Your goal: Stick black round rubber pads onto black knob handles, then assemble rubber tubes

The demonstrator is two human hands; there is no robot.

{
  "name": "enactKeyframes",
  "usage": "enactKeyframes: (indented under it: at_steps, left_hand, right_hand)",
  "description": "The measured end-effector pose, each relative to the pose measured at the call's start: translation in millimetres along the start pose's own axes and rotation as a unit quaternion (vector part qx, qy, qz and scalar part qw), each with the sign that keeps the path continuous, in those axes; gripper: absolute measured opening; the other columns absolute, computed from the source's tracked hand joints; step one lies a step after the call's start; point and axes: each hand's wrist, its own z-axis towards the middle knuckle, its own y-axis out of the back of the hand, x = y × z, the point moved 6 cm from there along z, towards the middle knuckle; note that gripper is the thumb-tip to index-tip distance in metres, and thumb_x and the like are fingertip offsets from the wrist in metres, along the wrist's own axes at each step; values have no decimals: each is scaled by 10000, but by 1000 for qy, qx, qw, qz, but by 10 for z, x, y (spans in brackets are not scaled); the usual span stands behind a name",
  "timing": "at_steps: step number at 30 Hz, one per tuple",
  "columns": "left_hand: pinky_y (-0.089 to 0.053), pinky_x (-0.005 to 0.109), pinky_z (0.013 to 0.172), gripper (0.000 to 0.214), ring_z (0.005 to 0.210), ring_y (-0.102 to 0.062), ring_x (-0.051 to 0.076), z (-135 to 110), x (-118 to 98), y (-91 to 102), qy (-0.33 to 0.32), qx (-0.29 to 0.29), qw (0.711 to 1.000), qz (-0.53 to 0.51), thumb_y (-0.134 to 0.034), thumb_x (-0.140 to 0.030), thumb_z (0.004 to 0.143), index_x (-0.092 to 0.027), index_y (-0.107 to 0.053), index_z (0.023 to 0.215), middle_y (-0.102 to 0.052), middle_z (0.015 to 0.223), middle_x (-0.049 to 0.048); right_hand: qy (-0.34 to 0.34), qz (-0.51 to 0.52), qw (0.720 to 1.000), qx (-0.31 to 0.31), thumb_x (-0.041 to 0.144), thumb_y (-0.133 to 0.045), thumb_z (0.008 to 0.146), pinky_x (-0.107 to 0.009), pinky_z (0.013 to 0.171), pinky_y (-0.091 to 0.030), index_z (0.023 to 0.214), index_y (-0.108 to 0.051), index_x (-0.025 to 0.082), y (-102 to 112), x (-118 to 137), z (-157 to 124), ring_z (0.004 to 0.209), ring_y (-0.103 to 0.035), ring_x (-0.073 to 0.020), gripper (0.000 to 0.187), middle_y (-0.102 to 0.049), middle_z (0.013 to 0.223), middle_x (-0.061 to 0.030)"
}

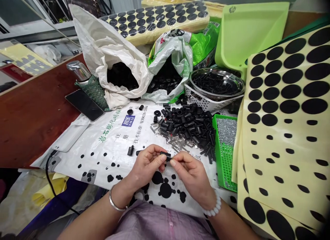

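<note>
Between my hands, above the white printed sack point(121, 167), is a small black plastic tube point(165, 154). My left hand point(149, 164) pinches it between thumb and fingertips. My right hand point(189, 169) has thumb and forefinger closed at the tube's right end; whether a smaller part sits in that pinch is hidden. Just beyond my hands lies a heap of black plastic tubes point(185, 121), with flat metal strips point(183, 140) at its near edge. A separate black plastic piece point(130, 150) stands left of my left hand.
A green tray point(218, 164) of small metal parts stands right of the heap. Behind are a steel bowl point(218, 82), a green-white bag point(177, 51) and a white sack point(103, 44). Sticker sheets point(278, 130) fill the right side; a phone point(84, 104) leans at left.
</note>
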Motion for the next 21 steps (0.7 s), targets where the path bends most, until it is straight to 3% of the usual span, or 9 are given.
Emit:
enactKeyframes:
  at_steps: [3, 6, 13, 16, 21]
  left_hand:
    - [-378, 195, 446, 253, 433, -461, 70, -16, 15, 15, 21, 5, 1000, 20, -560, -396, 802, -152, -514, 855, -494, 542, -53]
    - [-306, 178, 394, 279, 394, -394, 62, -36, 9, 35, 26, 5, 997, 67, -518, -443, 817, -166, -492, 801, -430, 485, -76]
    - [-235, 207, 417, 374, 428, -292, 67, -54, -2, 31, 17, -6, 991, 135, -409, -473, 864, -189, -378, 623, -343, 487, -74]
    - [-233, 220, 444, 387, 458, -273, 77, -57, 21, 21, 7, -20, 989, 147, -389, -474, 872, -198, -322, 608, -289, 514, -74]
    - [-260, 232, 494, 365, 512, -290, 93, -74, 22, -3, -22, -22, 984, 174, -352, -452, 890, -199, -324, 630, -295, 566, -62]
  right_hand:
    - [91, -95, 991, -1, 272, -497, 862, -260, 560, -405, 718, -544, 187, -6, 101, -23, 620, -486, -135, 173, -504, 681, -4]
    - [157, -157, 975, 6, 214, -473, 872, -268, 572, -407, 743, -529, 192, -41, 166, -52, 634, -487, -142, 142, -493, 680, -5]
    - [247, -253, 935, 30, 137, -427, 882, -277, 590, -432, 833, -514, 183, -164, 222, -136, 677, -507, -158, 110, -522, 731, -36]
    - [246, -253, 935, 33, 138, -415, 887, -276, 582, -427, 819, -509, 189, -186, 204, -162, 669, -503, -158, 127, -521, 723, -33]
    - [137, -151, 979, 24, 213, -461, 884, -253, 550, -395, 712, -485, 198, -143, 67, -129, 601, -467, -132, 174, -474, 647, 9]
